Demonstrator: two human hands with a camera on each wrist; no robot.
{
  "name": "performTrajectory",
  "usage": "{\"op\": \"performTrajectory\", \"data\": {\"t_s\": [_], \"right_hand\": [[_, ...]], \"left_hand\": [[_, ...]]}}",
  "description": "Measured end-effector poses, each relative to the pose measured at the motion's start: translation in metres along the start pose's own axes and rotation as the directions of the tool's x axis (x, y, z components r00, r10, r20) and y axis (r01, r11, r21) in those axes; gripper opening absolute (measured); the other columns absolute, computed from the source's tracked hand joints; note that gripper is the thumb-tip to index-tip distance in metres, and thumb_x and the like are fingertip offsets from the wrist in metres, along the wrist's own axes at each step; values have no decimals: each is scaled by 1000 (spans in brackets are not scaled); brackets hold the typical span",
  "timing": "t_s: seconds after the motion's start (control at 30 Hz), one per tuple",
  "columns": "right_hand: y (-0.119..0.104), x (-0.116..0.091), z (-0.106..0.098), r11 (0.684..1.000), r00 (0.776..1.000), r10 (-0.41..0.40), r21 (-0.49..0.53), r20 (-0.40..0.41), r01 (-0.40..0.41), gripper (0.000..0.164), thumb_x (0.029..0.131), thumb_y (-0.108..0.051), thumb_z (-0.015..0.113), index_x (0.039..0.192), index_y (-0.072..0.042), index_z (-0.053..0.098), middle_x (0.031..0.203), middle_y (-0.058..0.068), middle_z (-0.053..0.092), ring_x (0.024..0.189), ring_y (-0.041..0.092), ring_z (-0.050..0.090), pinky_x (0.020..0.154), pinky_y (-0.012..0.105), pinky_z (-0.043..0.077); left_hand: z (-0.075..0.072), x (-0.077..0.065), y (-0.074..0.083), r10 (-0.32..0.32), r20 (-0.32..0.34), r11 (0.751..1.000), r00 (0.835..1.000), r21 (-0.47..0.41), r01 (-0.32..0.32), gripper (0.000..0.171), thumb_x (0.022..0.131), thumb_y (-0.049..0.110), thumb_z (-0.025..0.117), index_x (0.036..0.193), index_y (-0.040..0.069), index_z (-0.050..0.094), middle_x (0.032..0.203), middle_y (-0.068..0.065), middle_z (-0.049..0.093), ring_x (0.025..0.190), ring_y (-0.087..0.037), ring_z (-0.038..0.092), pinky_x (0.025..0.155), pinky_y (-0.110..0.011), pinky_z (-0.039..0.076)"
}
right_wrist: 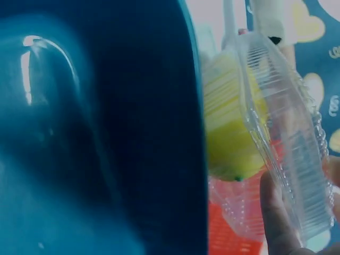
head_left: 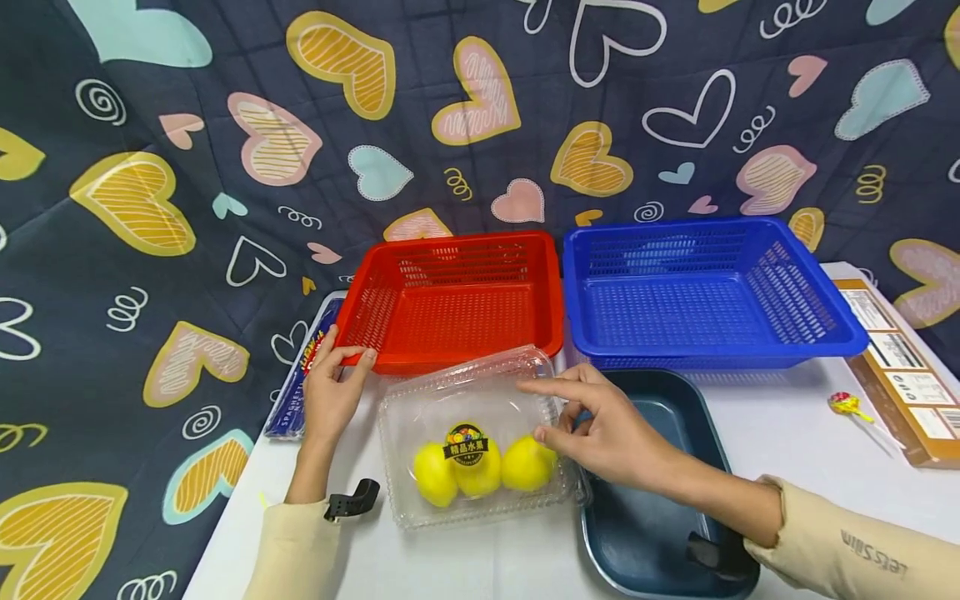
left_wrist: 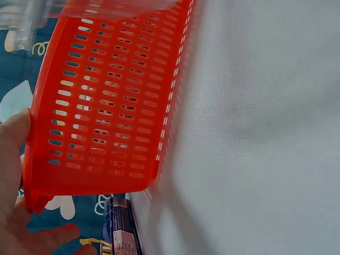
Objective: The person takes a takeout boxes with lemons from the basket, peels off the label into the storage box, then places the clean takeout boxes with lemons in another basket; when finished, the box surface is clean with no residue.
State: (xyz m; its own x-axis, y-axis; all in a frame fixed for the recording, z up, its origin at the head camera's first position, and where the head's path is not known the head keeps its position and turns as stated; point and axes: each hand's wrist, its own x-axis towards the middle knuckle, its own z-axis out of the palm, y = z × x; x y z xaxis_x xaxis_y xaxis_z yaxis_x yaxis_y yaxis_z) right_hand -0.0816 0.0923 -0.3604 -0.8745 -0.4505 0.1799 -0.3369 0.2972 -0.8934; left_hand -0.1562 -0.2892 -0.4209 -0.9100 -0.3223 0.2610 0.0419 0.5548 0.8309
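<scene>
In the head view my left hand (head_left: 333,398) is at the front left corner of the red basket (head_left: 450,365), fingers spread and touching its rim. My right hand (head_left: 611,429) is at the right side of a clear plastic fruit box (head_left: 397,500), which carries a black label. Three lemons (head_left: 527,463) show through the box's lid (head_left: 450,400). From the right wrist, the lid (right_wrist: 297,143) stands at an angle away from the base, pinched between the thumb and fingers. One lemon (right_wrist: 234,127) is visible beside it.
Right of the red basket stands a blue basket (head_left: 712,348). A dark blue tray (head_left: 645,533) lies under my right forearm. Farther right are a lollipop (head_left: 846,404) and a brown box (head_left: 892,375). A spaghetti packet (head_left: 288,412) lies at the left edge, before a heart-patterned cloth (head_left: 420,75).
</scene>
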Motion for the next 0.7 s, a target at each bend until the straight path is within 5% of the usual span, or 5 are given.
{"op": "performTrajectory", "data": {"t_s": [0.37, 0.6, 0.7], "right_hand": [[13, -5, 11, 995, 998, 57, -80, 7, -56, 52, 82, -17, 85, 132, -20, 69, 108, 12, 60, 69, 5, 62, 61, 23, 54], [23, 2, 3, 983, 996, 46, -179, 77, -32, 59, 79, -27, 88, 133, -18, 68, 106, 11, 66, 61, 7, 54, 58, 22, 49], [27, 6, 1, 972, 992, 42, -234, 119, -13, 65, 76, -33, 90, 135, -18, 67, 107, 7, 69, 70, 13, 56, 59, 23, 47]], "left_hand": [[-3, -1, 0, 15, 4, 999, 1000, 44, -16, 29, 93, 32, 75, 105, 6, 76, 164, -1, 40, 152, -32, 37, 116, -50, 42], [-4, 0, 3, 22, 14, 998, 1000, 64, -23, 30, 93, 33, 75, 105, 5, 75, 164, -2, 39, 151, -36, 37, 115, -53, 43], [-3, 1, 3, 20, 15, 997, 1000, 72, -21, 30, 93, 33, 74, 105, 6, 75, 164, -2, 39, 151, -36, 37, 115, -53, 43]]}}
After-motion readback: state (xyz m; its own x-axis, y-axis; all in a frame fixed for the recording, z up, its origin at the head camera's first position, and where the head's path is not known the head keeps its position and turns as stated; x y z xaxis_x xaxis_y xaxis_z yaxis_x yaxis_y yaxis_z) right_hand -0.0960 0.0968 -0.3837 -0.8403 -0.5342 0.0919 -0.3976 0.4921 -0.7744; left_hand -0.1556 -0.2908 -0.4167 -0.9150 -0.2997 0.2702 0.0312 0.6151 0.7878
